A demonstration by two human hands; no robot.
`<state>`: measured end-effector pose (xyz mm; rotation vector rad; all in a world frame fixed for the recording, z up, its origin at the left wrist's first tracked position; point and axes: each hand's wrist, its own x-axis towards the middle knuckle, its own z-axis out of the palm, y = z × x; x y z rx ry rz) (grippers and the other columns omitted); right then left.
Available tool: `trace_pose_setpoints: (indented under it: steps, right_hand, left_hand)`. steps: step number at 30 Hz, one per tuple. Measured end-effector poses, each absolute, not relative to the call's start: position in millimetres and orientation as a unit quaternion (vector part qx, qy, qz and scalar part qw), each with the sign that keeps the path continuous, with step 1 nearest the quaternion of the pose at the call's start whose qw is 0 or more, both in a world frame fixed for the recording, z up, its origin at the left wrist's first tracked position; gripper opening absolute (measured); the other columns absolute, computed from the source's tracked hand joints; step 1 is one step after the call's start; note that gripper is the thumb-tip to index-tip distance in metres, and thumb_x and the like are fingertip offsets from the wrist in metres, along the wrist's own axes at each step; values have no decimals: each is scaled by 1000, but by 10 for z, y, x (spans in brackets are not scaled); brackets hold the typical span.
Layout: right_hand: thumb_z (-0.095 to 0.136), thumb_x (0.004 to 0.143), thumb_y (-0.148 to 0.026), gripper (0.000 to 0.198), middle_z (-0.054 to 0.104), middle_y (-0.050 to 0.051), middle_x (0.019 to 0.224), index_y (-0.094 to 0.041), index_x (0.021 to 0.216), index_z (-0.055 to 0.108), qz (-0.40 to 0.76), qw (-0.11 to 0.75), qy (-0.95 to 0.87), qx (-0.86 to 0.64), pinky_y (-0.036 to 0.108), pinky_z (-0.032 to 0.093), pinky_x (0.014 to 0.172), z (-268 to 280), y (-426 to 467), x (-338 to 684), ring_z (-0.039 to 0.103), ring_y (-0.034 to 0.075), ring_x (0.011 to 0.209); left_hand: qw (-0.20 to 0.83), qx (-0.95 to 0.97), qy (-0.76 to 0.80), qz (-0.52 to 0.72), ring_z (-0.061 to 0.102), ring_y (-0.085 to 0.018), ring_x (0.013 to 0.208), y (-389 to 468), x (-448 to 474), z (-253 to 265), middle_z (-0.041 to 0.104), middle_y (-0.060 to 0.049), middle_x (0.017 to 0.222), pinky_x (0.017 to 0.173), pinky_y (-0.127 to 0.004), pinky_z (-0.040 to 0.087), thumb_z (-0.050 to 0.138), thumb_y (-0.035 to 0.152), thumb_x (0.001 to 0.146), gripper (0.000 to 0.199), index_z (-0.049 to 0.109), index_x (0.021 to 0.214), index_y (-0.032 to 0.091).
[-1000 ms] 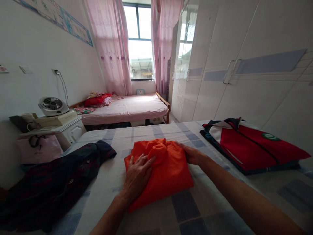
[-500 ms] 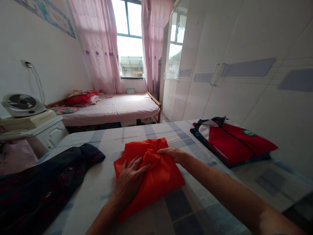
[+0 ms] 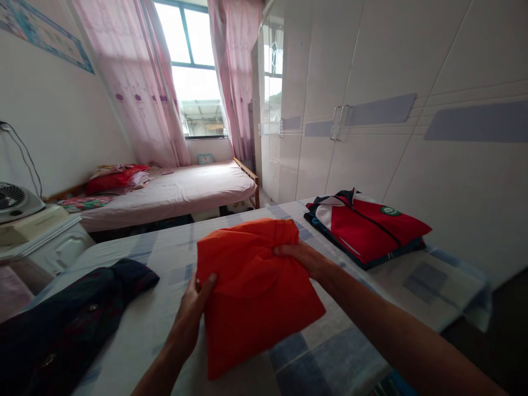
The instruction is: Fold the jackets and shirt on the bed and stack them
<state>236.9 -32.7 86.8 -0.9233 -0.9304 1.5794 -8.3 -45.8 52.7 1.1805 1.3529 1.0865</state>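
Note:
A folded orange garment (image 3: 256,297) of thin, smooth cloth is held in front of me over the bed, tilted up towards me. My left hand (image 3: 193,302) grips its left edge, thumb on the near face and fingers behind. At its upper right, my right hand (image 3: 303,256) pinches the cloth with the thumb on top; its other fingers are hidden behind the garment. To the right lies a folded red jacket (image 3: 371,223) with white and navy parts, on top of other dark folded clothes. A dark patterned garment (image 3: 82,308) with shiny buttons lies at the left.
The bed has a blue-and-white checked sheet (image 3: 173,291). A white wardrobe (image 3: 383,159) lines the right side. Beyond stands a second bed (image 3: 185,190) with a pink sheet and a red bundle (image 3: 113,179). A fan (image 3: 18,201) sits on a cabinet (image 3: 49,247) at the left.
My left hand has gone from lying flat on the orange garment to gripping its left edge. The garment is now smoother and raised. The view has turned right.

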Motion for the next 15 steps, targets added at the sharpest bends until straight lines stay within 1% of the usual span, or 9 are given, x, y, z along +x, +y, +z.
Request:
trace_pose_setpoints:
  steps: [1,2,4,7,11,13,15]
  right_hand:
    - [74,57,-15,43,74,6,94,-14,99,66,661,516,-387,-383,39,51,92,922,-377,2430,69,23,92]
    - [73,57,-15,43,74,7,96,-14,100,66,662,515,-387,-383,39,50,94,972,-428,2495,68,23,94]
    - [72,58,-15,42,73,7,98,-15,99,66,653,518,-394,-387,39,50,95,1054,-531,2651,67,23,97]
    - [71,59,-16,39,74,7,97,-15,98,67,609,534,-411,-419,39,52,91,1164,-670,2982,68,23,93]
    - [71,61,-16,33,74,8,92,-17,94,67,506,544,-451,-495,40,56,81,1461,-743,3650,70,23,82]
    - [68,64,-18,26,74,8,87,-17,90,68,423,525,-492,-551,41,56,77,1719,-684,4064,69,24,80]
    - [65,68,-21,16,73,8,82,-16,83,68,297,486,-535,-624,41,57,74,2013,-557,4487,69,25,78]
  left_hand:
    - [577,465,522,422,47,-34,127,-479,-40,570,51,-17,137,101,-51,43,50,64,79,75,41,137,17]
    - [635,442,491,400,53,-33,122,-503,5,605,58,-16,130,98,-50,47,50,63,80,70,47,133,18]
    - [695,394,471,375,61,-31,112,-554,105,656,66,-14,119,93,-47,51,55,59,79,64,51,130,19]
    - [720,360,471,362,66,-29,102,-607,334,728,70,-10,111,88,-44,55,67,47,75,62,52,129,21]
    - [749,384,388,374,69,-26,95,-587,917,929,71,-10,107,83,-38,57,75,32,71,54,59,121,19]
    - [763,395,336,386,69,-24,92,-493,1348,1078,71,-10,106,79,-35,58,76,27,69,50,61,116,18]
    - [771,401,294,399,69,-21,86,-321,1841,1224,71,-9,105,73,-32,58,76,25,68,46,63,111,17]
